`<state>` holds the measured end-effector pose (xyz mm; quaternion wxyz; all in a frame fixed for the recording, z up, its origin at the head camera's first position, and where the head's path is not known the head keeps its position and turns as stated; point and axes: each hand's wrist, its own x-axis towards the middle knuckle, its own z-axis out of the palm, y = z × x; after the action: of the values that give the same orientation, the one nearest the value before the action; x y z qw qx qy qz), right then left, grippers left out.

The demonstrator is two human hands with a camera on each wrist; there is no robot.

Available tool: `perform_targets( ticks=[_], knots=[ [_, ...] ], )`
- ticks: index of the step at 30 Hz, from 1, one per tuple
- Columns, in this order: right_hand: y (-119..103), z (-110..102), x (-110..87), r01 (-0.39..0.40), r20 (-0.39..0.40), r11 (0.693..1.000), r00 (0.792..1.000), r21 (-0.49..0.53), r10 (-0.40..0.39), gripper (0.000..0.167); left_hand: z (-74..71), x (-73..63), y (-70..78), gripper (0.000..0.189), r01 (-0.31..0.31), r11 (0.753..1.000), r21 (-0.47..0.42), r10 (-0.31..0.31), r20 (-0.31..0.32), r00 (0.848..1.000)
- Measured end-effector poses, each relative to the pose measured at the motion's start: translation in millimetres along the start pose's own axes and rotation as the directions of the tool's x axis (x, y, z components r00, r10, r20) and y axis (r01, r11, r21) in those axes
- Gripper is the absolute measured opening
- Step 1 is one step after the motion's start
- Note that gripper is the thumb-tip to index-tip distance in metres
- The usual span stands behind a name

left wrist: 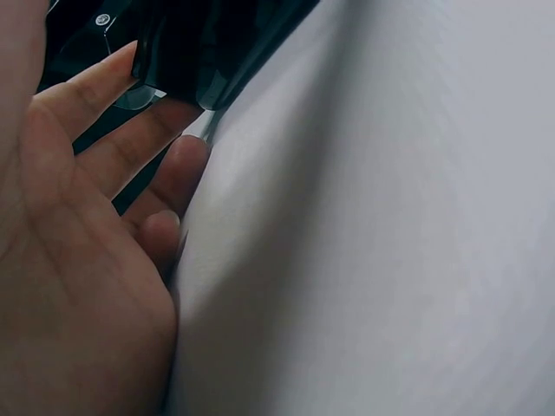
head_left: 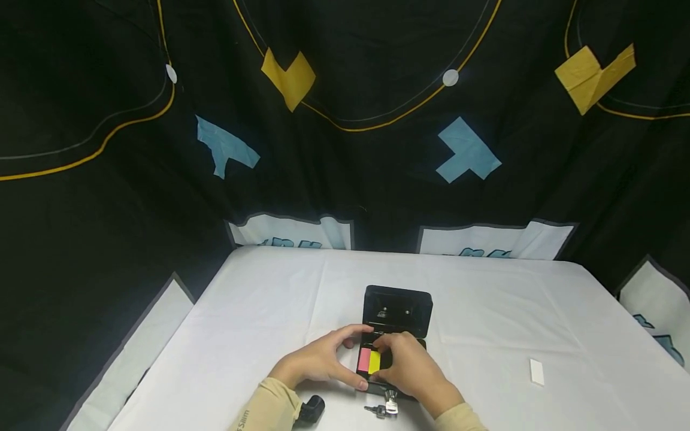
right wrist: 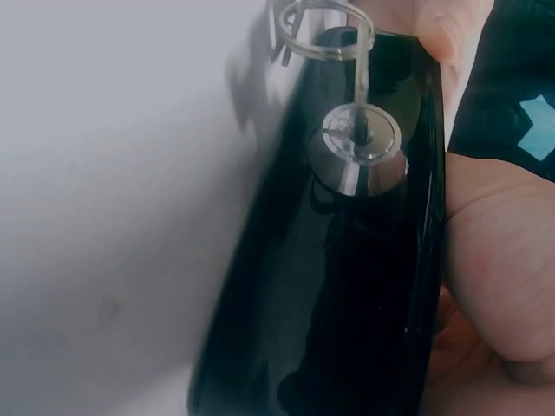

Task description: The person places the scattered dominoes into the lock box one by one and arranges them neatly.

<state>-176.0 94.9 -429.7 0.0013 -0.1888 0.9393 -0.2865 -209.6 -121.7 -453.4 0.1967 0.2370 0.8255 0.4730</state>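
A small black cash box (head_left: 396, 311) stands on the table with its lid raised. A pink block (head_left: 364, 360) and a yellow block (head_left: 374, 363) lie side by side in its left part. My left hand (head_left: 323, 357) holds the box's left side, thumb at the front corner and index finger near the hinge. My right hand (head_left: 408, 366) reaches into the box, and its thumb and fingers pinch the yellow block at its two ends. A key sits in the lock (right wrist: 360, 139) on the box's front, with a key ring (right wrist: 325, 30) hanging from it.
A white rectangular piece (head_left: 536, 372) lies on the table to the right. Near my left wrist is a black object (head_left: 311, 409), partly hidden by the sleeve. The white table (head_left: 485, 299) ends at a dark curtain (head_left: 345, 179) behind.
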Motion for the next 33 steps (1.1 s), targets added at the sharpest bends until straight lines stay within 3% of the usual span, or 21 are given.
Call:
perform_targets(
  ticks=[7, 11, 18, 22, 26, 33],
  knots=[
    [4, -2, -4.7, -0.008, -0.015, 1.0, 1.0, 0.017, 0.008, 0.053, 0.3, -1.1, -1.6, 0.091, 0.004, 1.0, -0.003, -0.004, -0.004, 1.0],
    [9, -11, -10.3, -0.023, -0.073, 0.994, 0.997, 0.105, 0.031, 0.057, 0.0, -1.7, -1.5, 0.091, 0.012, 1.0, 0.004, -0.012, -0.012, 1.0],
    [24, -29, -21.9, -0.122, -0.176, 0.955, 0.969, 0.27, 0.174, 0.066, -0.2, -3.6, -1.0, 0.092, 0.028, 1.0, 0.003, -0.028, -0.029, 0.999],
    [43, -42, -32.2, -0.108, -0.197, 0.934, 0.963, 0.34, 0.183, 0.069, 1.0, -3.0, -2.0, 0.093, 0.029, 1.0, 0.006, -0.029, -0.04, 0.999],
    [66, -60, -48.6, -0.106, -0.195, 0.938, 0.965, 0.329, 0.177, 0.072, 3.7, -0.1, -2.3, 0.092, 0.027, 1.0, 0.007, -0.027, -0.035, 0.999],
    [102, -88, -72.9, -0.177, -0.181, 0.957, 0.959, 0.23, 0.22, 0.076, 3.6, 1.5, 0.0, 0.093, 0.03, 0.999, 0.013, -0.029, -0.038, 0.999]
  ],
)
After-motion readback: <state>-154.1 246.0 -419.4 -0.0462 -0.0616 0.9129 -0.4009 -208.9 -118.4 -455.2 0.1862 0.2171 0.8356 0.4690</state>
